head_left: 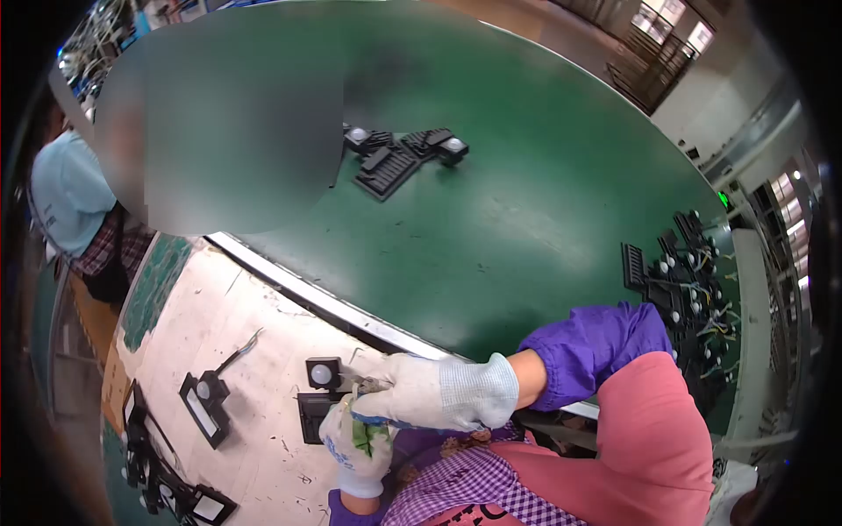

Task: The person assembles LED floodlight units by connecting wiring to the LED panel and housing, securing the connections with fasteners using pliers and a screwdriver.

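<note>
Close together at the near edge of the pale work surface are my two white-gloved hands. My right hand point(417, 392) reaches in from the right, fingers closed at the fingertips of my left hand point(358, 449). A small greyish piece shows between them; I cannot make out what it is. My left hand is also curled closed, with a green patch point(370, 437) at its fingers. Just left of both hands is a black floodlight point(314, 419) with a white-domed motion sensor point(322, 374). My left fingers overlap its right side, hiding part of it.
Another sensor floodlight point(203, 408) with loose wire ends lies left on the pale board point(263, 351); several more point(175, 495) are at lower left. Across the green belt point(526, 228) are black floodlights point(390, 167), and a pile point(693, 289) at right. A person in light blue point(74, 193) is at left.
</note>
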Motion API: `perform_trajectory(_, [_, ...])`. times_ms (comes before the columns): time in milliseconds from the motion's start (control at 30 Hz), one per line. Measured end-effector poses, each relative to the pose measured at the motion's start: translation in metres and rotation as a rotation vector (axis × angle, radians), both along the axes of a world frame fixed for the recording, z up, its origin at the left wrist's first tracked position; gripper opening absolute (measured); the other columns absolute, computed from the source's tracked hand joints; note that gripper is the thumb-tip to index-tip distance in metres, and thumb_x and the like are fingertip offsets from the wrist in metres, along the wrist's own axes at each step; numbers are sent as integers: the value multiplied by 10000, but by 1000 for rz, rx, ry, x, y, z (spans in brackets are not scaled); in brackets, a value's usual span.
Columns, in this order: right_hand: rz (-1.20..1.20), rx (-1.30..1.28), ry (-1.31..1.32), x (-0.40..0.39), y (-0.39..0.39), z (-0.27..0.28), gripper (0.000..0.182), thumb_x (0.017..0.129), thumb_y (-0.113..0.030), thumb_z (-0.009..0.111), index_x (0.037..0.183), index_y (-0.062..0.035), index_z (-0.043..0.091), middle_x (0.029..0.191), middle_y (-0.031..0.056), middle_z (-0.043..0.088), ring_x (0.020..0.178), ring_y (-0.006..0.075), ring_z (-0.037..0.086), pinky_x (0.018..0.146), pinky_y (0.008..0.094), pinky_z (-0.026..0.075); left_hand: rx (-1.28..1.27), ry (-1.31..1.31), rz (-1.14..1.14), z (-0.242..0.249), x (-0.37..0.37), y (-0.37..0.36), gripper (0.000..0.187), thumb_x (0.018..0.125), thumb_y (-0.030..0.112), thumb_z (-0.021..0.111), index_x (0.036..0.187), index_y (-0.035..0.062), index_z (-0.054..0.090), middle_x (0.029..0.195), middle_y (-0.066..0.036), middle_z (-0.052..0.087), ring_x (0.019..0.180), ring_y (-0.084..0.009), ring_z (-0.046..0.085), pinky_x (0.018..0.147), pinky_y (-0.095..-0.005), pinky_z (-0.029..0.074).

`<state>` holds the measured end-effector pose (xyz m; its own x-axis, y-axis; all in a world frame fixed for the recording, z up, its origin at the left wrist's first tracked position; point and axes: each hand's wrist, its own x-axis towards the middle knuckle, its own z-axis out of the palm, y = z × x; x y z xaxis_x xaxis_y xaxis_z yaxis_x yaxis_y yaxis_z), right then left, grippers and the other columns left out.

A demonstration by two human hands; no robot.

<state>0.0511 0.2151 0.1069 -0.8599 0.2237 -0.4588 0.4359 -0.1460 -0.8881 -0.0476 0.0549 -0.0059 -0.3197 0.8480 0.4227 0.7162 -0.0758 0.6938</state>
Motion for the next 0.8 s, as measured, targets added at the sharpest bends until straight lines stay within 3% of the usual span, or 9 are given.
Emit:
perform_trajectory(133, [-20,22,91,-15,-5,-10,326,887,-205,580,1167,-40,553,844,21,594,749,83,530,632,237,463,-78,-353,75,9,-1,3,448,946,336,498,1178,-47,515,992,-158,576,719,-279,553,630,-340,422])
perform_trajectory(233, [42,52,17,-29,-5,-6,183,852,-86,536,1009,-52,622,973,148,605,882,307,620,748,356,523,-73,-538,93,3,-1,3,415,942,335,501,1118,-35,559,882,-137,587,630,-257,537,580,-332,414])
perform_trajectory(267, [38,28,-28,-28,-2,-2,185,841,-78,542,1007,-49,619,969,148,605,882,306,618,747,356,520,-53,-530,97,3,-1,2,389,924,314,514,1089,-33,576,853,-141,591,629,-272,543,577,-345,419])
perform_trajectory(367, [-6,-85,-24,-26,5,0,250,896,-223,592,1046,-23,583,803,21,594,717,77,540,606,233,455,20,-435,102,12,-3,15,283,836,209,577,979,-29,629,786,-183,606,671,-376,585,596,-418,454])
perform_trajectory(500, [-7,1,30,-37,7,8,198,874,-177,583,993,-21,605,845,56,597,726,135,559,631,252,469,4,-636,137,14,2,15,298,816,139,585,1058,-32,616,803,-179,604,663,-376,567,595,-439,449])
perform_trajectory(567, [-23,-122,-186,-40,12,29,220,836,-78,550,1042,-8,583,951,127,582,831,253,589,727,301,490,-27,-602,88,12,-3,15,373,806,133,609,1139,-34,582,870,-193,620,713,-371,585,634,-435,459])
perform_trajectory(667, [157,408,141,-29,31,19,255,791,-17,559,1042,-34,600,904,131,597,772,271,601,704,318,494,-1,-540,108,37,-13,28,426,818,110,599,1210,-45,539,951,-198,628,752,-356,603,691,-425,480])
perform_trajectory(733, [-135,295,74,-41,52,18,122,858,-137,571,927,-48,618,738,70,575,648,172,568,596,276,466,146,-490,176,42,-11,27,431,840,80,578,1246,-48,510,1025,-202,621,773,-329,615,723,-407,491])
perform_trajectory(800, [-439,142,47,-56,74,21,224,925,-256,562,826,-61,610,585,-9,511,529,80,505,461,245,405,211,-563,198,44,-7,21,430,866,55,557,1277,-47,483,1104,-201,602,793,-282,625,750,-377,502])
